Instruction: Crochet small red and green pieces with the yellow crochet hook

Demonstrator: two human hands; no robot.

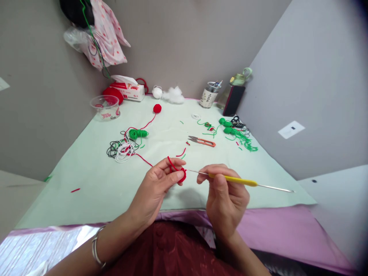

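Observation:
Near the table's front edge, my left hand (161,183) pinches a small red crochet piece (183,176) between thumb and fingers. Red yarn (171,164) loops over its index finger and trails back toward a red yarn ball (157,109). My right hand (225,191) is closed around the yellow handle of a crochet hook (241,180), held like a pen. The hook's thin metal tip points left and reaches the edge of the red piece; whether it sits inside a stitch is too small to tell.
Orange thread snips (202,141) lie mid-table. At left are green yarn (138,133) and a white cord coil (125,150); at right, green crocheted pieces (230,128). Behind stand a plastic tub (105,109), tissue pack (130,91), white stuffing (174,95), pen jar (209,95) and phone (234,101).

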